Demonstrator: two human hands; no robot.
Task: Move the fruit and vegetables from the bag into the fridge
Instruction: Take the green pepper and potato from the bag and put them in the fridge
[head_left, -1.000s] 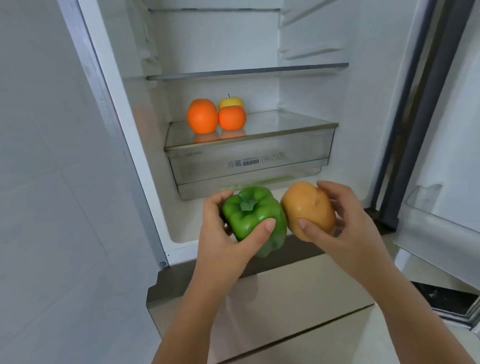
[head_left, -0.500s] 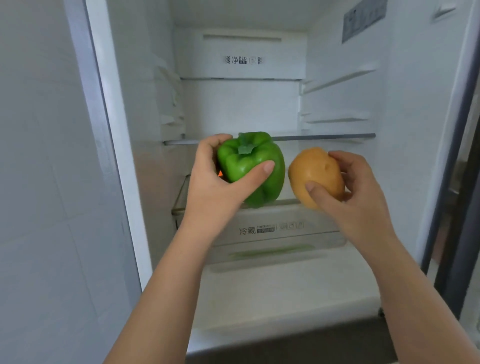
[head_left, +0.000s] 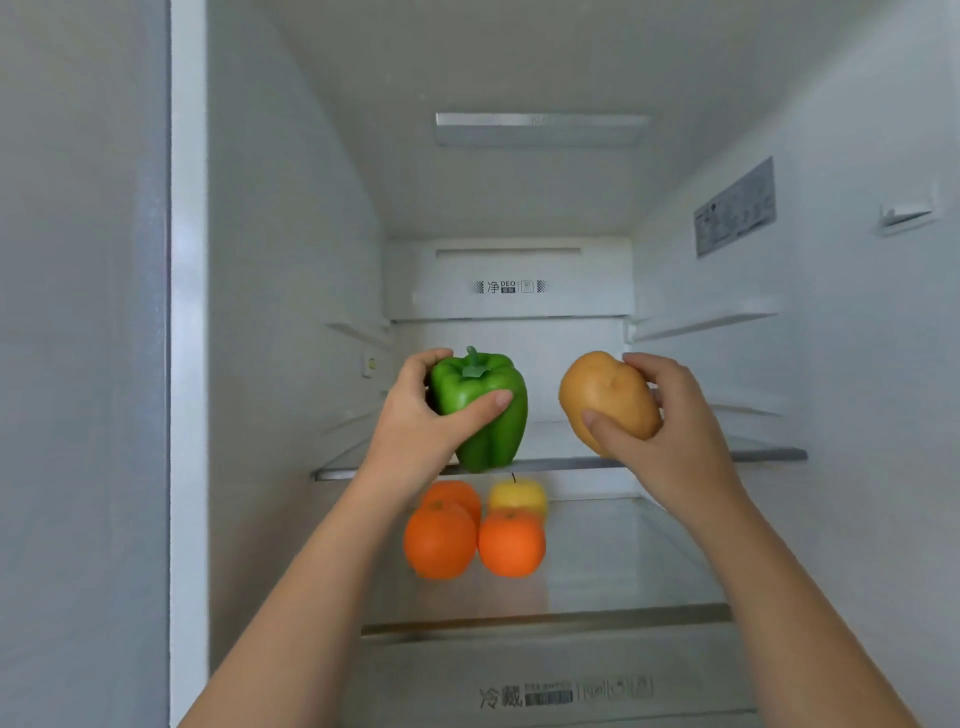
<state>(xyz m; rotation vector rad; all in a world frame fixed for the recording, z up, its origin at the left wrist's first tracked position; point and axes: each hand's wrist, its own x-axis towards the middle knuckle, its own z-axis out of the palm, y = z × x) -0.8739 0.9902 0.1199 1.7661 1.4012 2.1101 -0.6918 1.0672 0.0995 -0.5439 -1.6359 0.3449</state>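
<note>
My left hand (head_left: 422, 422) grips a green bell pepper (head_left: 485, 410), stem up, at the front edge of the fridge's glass shelf (head_left: 763, 451). My right hand (head_left: 670, 431) holds a brown potato (head_left: 608, 397) to the pepper's right, at about the same height over that shelf. I cannot tell whether either vegetable touches the glass. On the glass cover of the drawer (head_left: 623, 566) below sit two oranges (head_left: 439, 540) (head_left: 511, 543), with a yellow apple (head_left: 519, 496) behind them. The bag is out of view.
The open fridge has white walls, with rail ledges (head_left: 701, 322) on both sides above the shelf. A grey wall panel (head_left: 78, 364) stands to the left. The drawer front with printed labels (head_left: 561, 693) is at the bottom.
Both hands have lifted the pepper and potato from drawer height up to the upper glass shelf. My view has tilted upward, and the oranges and apple show below the hands again.
</note>
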